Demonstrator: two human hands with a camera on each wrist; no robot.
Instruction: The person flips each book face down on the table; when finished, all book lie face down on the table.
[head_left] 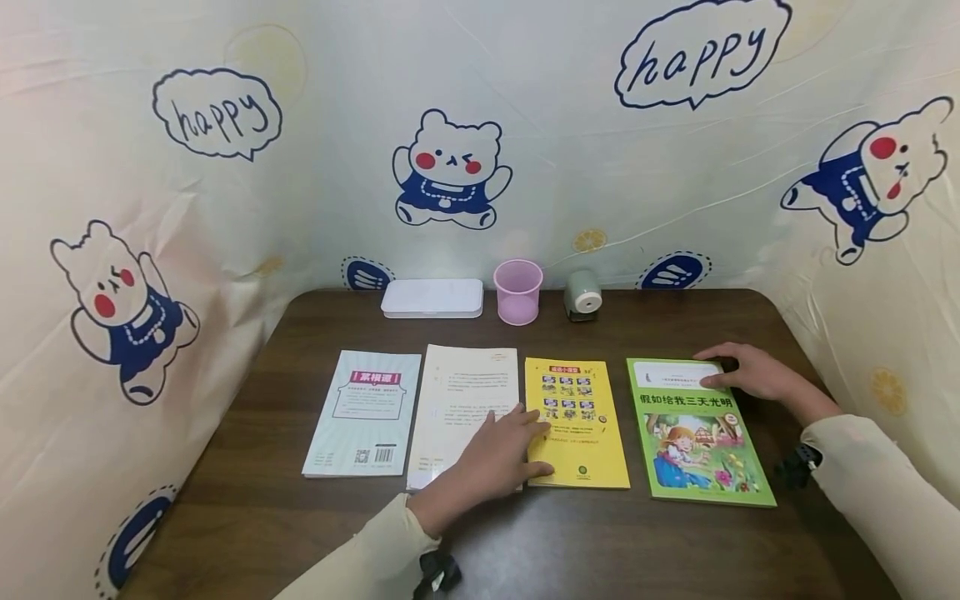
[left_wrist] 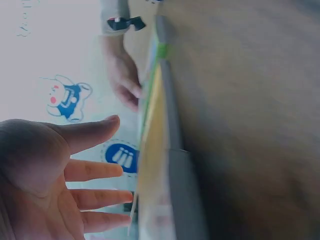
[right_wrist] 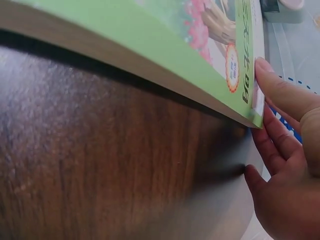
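Four books lie side by side in the head view. A green book (head_left: 701, 492) with a picture of a child on its cover is at the right. My right hand (head_left: 759, 377) pinches its top right corner; the thumb (right_wrist: 280, 90) lies on the cover and the other fingers are at the edge. My left hand (head_left: 487, 454) reaches across a white-paged book (head_left: 465, 375), its fingertips over the left side of a yellow book (head_left: 592, 454). Those fingers look spread and nearly straight in the left wrist view; contact with the yellow cover is hard to tell.
A pale blue book (head_left: 360, 429) lies at the left of the row. Along the back edge of the dark wooden table (head_left: 600, 550) stand a white flat case (head_left: 432, 298), a pink cup (head_left: 517, 293) and a grey-green pencil sharpener (head_left: 582, 294). Printed cloth hangs behind.
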